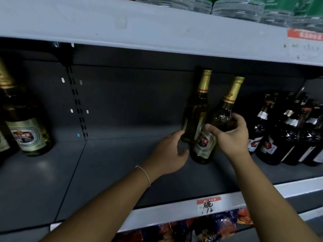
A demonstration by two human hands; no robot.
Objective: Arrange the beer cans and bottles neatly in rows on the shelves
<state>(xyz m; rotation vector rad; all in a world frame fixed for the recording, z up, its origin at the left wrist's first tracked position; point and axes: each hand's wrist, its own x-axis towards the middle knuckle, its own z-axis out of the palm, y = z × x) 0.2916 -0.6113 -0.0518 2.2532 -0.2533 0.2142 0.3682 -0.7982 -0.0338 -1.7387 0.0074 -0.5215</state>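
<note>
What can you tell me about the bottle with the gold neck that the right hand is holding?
The front bottle is dark glass with pale golden drink inside, a gold foil neck and cap, and a cream oval label with a red band. It leans to the right, its base on the grey shelf. The right hand grips its shoulder. It overlaps a matching back bottle that the left hand touches near the base. Dark bottles stand to its right.
</note>
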